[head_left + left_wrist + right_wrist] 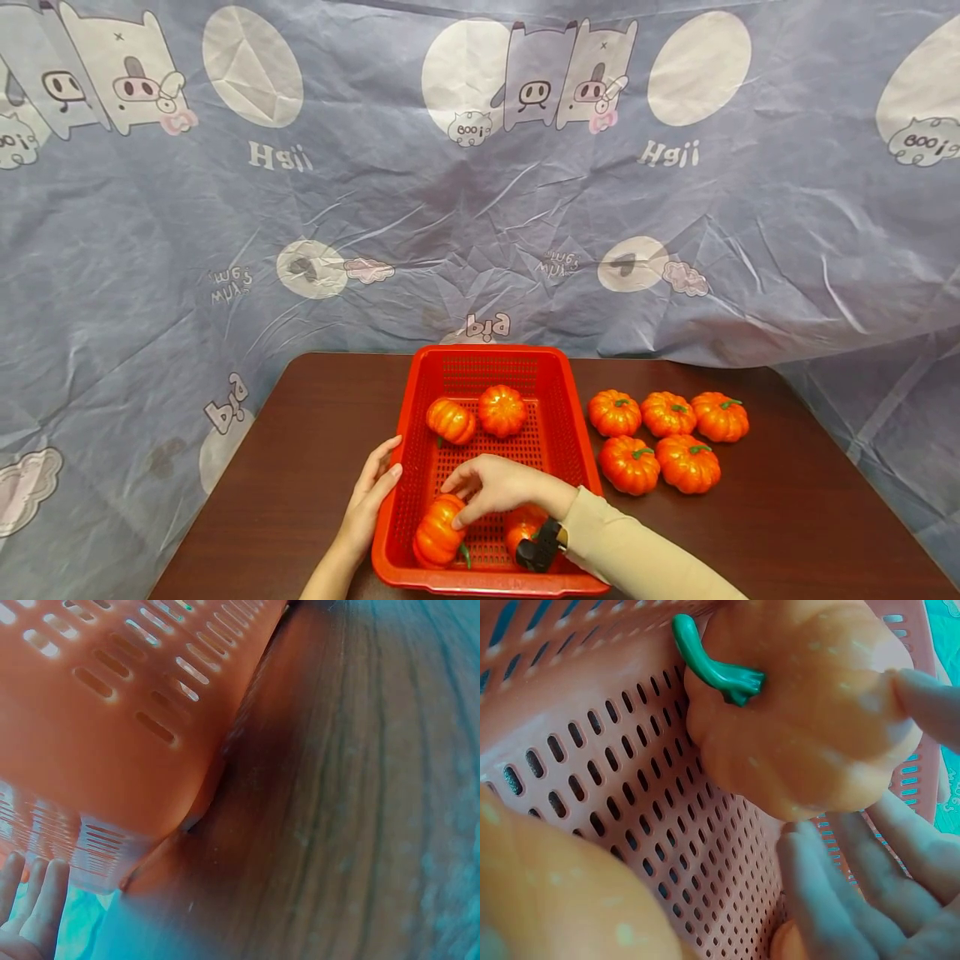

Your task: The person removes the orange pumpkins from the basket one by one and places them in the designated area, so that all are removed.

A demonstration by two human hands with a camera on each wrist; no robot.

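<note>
In the head view, my right hand [498,487] reaches into the red plastic basket [577,421] and pinches an orange toy pumpkin [435,537] at the front left. That pumpkin is tilted, its green stem towards the lower right. Up close, the right wrist view has thumb and fingers on opposite sides of the pumpkin [810,727]. My left hand [367,500] lies along the outside of the basket's left wall, fingers fairly straight; its fingers [49,900] show beside the wall in the left wrist view. Another pumpkin [522,525] sits partly hidden beneath my right wrist.
Two more pumpkins, one tilted [452,421] and one upside down [502,411], lie towards the basket's far end. Right of the basket, several pumpkins [688,464] stand in two rows on the brown table [322,417]. A patterned grey cloth [450,208] hangs behind.
</note>
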